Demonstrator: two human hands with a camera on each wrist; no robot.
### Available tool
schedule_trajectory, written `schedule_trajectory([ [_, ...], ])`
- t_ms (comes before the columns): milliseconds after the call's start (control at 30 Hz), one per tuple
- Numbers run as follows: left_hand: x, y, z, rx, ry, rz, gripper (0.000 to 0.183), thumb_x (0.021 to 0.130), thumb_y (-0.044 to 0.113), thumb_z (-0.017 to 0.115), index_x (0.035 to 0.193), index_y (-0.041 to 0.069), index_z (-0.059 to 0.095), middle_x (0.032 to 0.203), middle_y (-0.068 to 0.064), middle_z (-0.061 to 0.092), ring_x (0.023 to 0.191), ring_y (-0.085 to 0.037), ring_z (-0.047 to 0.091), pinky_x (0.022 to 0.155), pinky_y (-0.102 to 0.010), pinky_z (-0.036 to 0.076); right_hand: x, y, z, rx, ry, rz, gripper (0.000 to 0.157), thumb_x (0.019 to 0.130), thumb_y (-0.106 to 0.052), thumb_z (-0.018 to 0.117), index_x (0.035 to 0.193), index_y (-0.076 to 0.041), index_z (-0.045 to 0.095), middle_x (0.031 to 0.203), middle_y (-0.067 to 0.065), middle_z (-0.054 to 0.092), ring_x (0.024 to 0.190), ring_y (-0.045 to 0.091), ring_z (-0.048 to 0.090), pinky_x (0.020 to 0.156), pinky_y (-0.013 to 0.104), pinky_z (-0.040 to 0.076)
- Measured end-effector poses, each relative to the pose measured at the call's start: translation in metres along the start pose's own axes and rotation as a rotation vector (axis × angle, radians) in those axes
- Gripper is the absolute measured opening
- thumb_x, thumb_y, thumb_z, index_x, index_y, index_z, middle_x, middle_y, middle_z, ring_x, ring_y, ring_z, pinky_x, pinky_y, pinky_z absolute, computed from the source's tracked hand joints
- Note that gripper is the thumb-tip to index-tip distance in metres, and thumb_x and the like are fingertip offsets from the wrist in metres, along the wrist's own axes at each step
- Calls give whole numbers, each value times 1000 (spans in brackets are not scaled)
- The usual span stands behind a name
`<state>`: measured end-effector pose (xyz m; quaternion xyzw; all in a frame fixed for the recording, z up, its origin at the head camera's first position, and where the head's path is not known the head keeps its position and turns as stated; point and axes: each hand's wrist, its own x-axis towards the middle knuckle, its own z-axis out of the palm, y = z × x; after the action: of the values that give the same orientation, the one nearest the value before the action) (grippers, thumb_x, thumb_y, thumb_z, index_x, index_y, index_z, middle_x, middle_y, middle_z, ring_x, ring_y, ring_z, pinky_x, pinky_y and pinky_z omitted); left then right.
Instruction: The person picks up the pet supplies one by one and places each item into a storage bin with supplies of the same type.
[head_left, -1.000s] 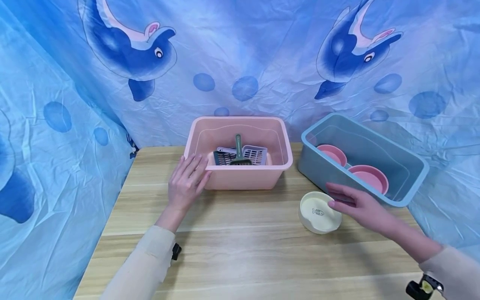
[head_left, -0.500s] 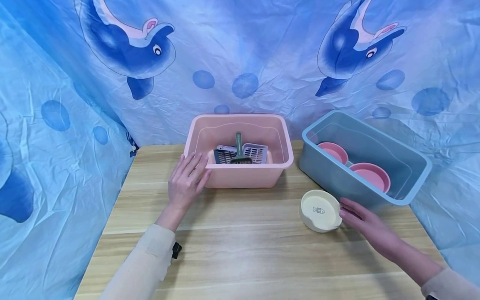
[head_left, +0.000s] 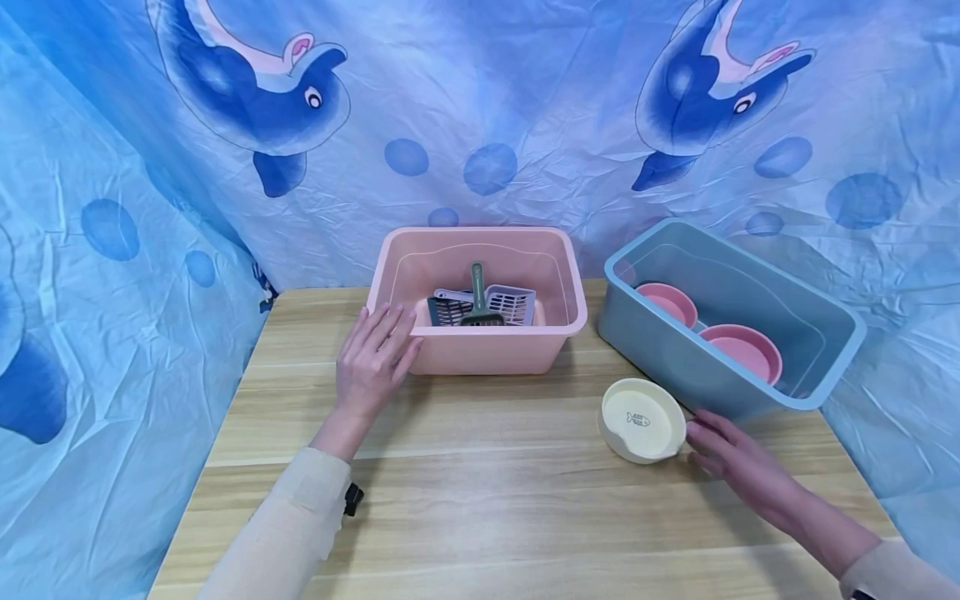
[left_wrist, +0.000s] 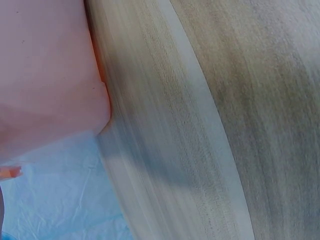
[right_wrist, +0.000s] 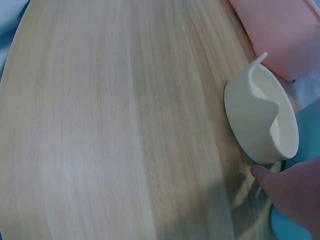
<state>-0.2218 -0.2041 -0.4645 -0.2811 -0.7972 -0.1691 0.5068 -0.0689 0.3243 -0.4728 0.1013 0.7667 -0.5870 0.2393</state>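
Observation:
In the head view my left hand (head_left: 371, 362) rests with extended fingers on the near left corner of a pink bin (head_left: 480, 354). Inside that bin lie several slotted litter scoops, a green one (head_left: 480, 304) on top. On the table stands a cream pet bowl (head_left: 642, 421) with a fish-bone print and a dipped rim. My right hand (head_left: 750, 467) is at the bowl's right side, its fingers loosely bent. In the right wrist view a fingertip sits by the base of the bowl (right_wrist: 255, 112); whether it touches cannot be told.
A blue-grey bin (head_left: 675, 358) stands angled behind the bowl, holding two pink round dishes (head_left: 742, 350). A blue dolphin-print cloth (head_left: 480, 100) hangs behind and beside the wooden table (head_left: 487, 500).
My right hand has moved from over the bowl's right rim down to the table at its right side. My left hand stays on the pink bin, and the bowl has barely shifted.

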Motion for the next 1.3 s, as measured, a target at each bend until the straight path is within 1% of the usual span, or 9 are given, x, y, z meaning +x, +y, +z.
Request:
schedule_trajectory([
  [67,0,0,0,1,2,-1,36,107,35,67,126,7,79,125,-16,77,117,-41,73,110,-61,53,3,3,0,79,-3,-8,83,117,-44,40,166,9,-1,172,33,14,146,24,51,118,42,47],
  [200,0,-1,1,1,3,2,36,104,34,70,127,7,78,125,-16,77,117,-42,72,109,-62,53,9,8,2,212,0,-46,77,117,-37,43,163,12,5,157,22,46,123,0,61,110,29,55],
  [333,-1,-1,1,-4,2,3,36,105,34,69,127,7,78,125,-16,77,117,-42,72,109,-63,53,14,10,5,266,15,-45,74,116,-33,47,161,13,11,143,4,56,119,1,64,106,28,57],
  [533,-2,-1,1,-6,-3,-5,36,106,35,68,128,8,78,125,-16,77,117,-41,72,110,-63,53,21,8,11,219,35,-7,79,115,-34,50,164,13,9,162,29,34,117,2,64,106,29,58],
  [733,-1,-1,1,1,0,-4,37,107,35,66,130,9,77,126,-15,77,117,-41,72,109,-62,53,27,8,15,193,64,-17,77,114,-28,54,164,14,12,165,34,25,112,1,66,103,28,59],
  [867,-1,0,2,2,5,-3,37,107,35,66,129,8,77,127,-15,77,118,-40,72,109,-62,54,31,8,19,176,87,-38,76,113,-25,58,162,16,18,156,32,35,109,3,68,101,29,61],
  [1033,0,-2,3,-13,7,-3,37,106,34,68,127,7,78,125,-16,77,116,-42,73,109,-62,54,37,6,24,156,120,-26,73,110,-22,64,159,15,25,131,14,55,104,7,70,98,31,62],
  [1133,0,-3,3,-13,-2,-1,37,105,34,69,128,6,77,124,-18,77,116,-44,73,110,-62,53,41,4,28,133,139,-9,72,108,-22,67,158,14,28,123,9,59,101,9,70,96,31,63],
  [1300,-2,-2,2,1,-14,-13,38,106,35,68,130,8,77,128,-15,76,119,-39,72,114,-57,51,46,1,33,83,172,-3,73,106,-21,71,157,13,31,122,12,60,99,11,68,92,30,64],
])
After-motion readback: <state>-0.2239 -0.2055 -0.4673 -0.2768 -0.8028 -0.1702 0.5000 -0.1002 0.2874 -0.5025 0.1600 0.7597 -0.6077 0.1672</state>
